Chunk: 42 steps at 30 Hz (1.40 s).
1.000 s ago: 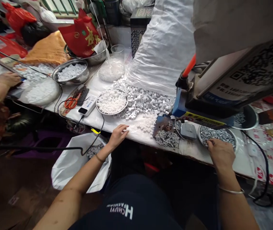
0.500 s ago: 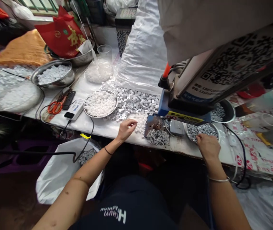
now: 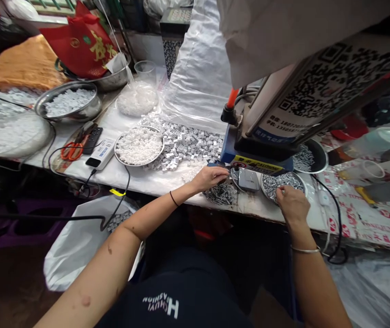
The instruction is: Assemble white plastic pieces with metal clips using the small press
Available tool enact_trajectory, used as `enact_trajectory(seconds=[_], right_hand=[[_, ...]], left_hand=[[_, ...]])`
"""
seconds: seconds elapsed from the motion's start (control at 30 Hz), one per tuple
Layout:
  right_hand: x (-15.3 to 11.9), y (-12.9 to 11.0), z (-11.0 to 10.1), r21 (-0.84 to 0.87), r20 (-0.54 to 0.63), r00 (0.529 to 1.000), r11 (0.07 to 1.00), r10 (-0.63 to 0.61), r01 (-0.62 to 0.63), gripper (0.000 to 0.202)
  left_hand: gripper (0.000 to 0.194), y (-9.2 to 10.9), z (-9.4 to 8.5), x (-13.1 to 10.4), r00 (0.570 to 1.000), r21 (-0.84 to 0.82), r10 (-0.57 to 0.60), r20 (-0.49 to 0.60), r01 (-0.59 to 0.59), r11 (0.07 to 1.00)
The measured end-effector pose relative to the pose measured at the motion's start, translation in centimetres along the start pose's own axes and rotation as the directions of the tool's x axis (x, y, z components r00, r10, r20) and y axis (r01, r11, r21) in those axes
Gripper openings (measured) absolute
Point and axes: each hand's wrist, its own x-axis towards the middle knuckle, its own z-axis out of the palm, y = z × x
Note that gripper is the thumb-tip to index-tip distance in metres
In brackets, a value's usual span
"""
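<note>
Head view, my left hand: (image 3: 211, 177) reaching across the near edge of the bench (image 3: 160, 180), right by the blue-based machine (image 3: 256, 159). Thumb and fingertips are bunched together over there; can't tell if there's anything between them.
Head view, my right hand: (image 3: 292, 200) fingers curled in and pressed together at the near rim of the round dish (image 3: 262, 189). Can't make out from here if it's pinching a pin.
Metal pins: (image 3: 280, 180) filling that dish, close to the bench's near edge, to the right of the grey box (image 3: 248, 180).
Loose pin pile: (image 3: 222, 196) on the near edge, just below my left hand.
White bits: (image 3: 191, 170) a small heap just left of my left hand, plus more in a metal bowl (image 3: 139, 164) further left.
Grey-white squares: (image 3: 191, 145) spread behind the white bits, toward the far side.
Dark bowl: (image 3: 325, 160) to the right, beyond the dish, with more pins in it.
Left end stuff: orange-handled scissors (image 3: 72, 151) and a white power strip (image 3: 104, 152), near the front edge.
</note>
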Motion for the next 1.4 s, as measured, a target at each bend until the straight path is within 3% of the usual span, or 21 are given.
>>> enact_trajectory(seconds=[0.1,0.2,0.3,0.37,0.47,0.53,0.63,0.73,0.87,0.97,1.07,1.3,1.4], right_hand=[[0.2,0.4,0.5,0.095,-0.051,0.997,0.994,0.057,-0.052,0.031],[0.4,0.3,0.3,0.336,-0.087,0.989,0.938,0.118,-0.082,0.025],[0.0,-0.4,-0.7,0.641,-0.093,0.977,0.763,0.190,-0.088,0.023],[-0.7,-1.1,-1.5,0.800,-0.012,0.977,0.588,0.215,-0.119,0.027],[-2.3,-2.7,-2.4,0.914,0.154,0.980,0.360,0.123,-0.189,0.033],[-3.3,-3.9,-2.8,0.930,0.203,0.979,0.304,0.038,-0.204,0.033],[-4.7,-5.7,-3.2,0.937,0.141,0.990,0.324,-0.017,-0.128,0.024],[-5.6,-7.4,-3.7,0.935,0.065,0.998,0.349,-0.013,-0.057,0.021],[-6.7,-10.3,-4.5,0.968,0.161,0.987,0.195,-0.015,-0.155,0.025],[-7.2,-12.9,-5.2,0.979,0.173,0.985,0.107,-0.002,-0.172,0.023],[-7.3,-14.8,-5.8,0.978,0.125,0.992,0.170,-0.003,-0.123,0.019],[-7.0,-15.7,-5.9,0.968,0.054,0.998,0.248,-0.038,-0.043,0.019],[-7.0,-15.6,-5.8,0.943,-0.042,0.995,0.324,-0.089,0.069,0.017]], left_hand=[[0.018,0.0,0.0,0.2,0.998,-0.066,-0.052,0.045,0.055,0.996],[0.021,0.0,0.0,0.1,0.994,-0.126,-0.087,0.064,0.094,0.987],[0.026,0.3,-0.5,-1.0,0.995,-0.176,-0.101,-0.009,0.098,0.980],[0.023,0.7,-0.9,-2.4,0.981,-0.158,-0.163,-0.104,0.146,0.977],[0.021,1.3,-0.9,-4.8,0.936,-0.054,-0.318,-0.150,0.314,0.948],[0.022,1.6,-0.4,-6.0,0.905,0.000,-0.401,-0.141,0.405,0.914],[0.013,1.8,0.3,-6.7,0.878,-0.014,-0.450,-0.165,0.454,0.891],[0.010,2.2,0.6,-6.6,0.889,-0.060,-0.420,-0.182,0.416,0.907],[0.017,3.0,0.6,-6.5,0.880,-0.261,-0.442,-0.173,0.392,0.882],[0.022,3.8,0.8,-6.6,0.822,-0.521,-0.567,-0.052,0.462,0.718],[0.029,4.5,1.0,-6.4,0.770,-0.679,-0.635,0.065,0.500,0.537],[0.032,5.0,1.1,-5.9,0.752,-0.807,-0.640,0.160,0.473,0.354],[0.035,5.1,1.3,-5.9,0.741,-0.844,-0.640,0.203,0.464,0.269]])
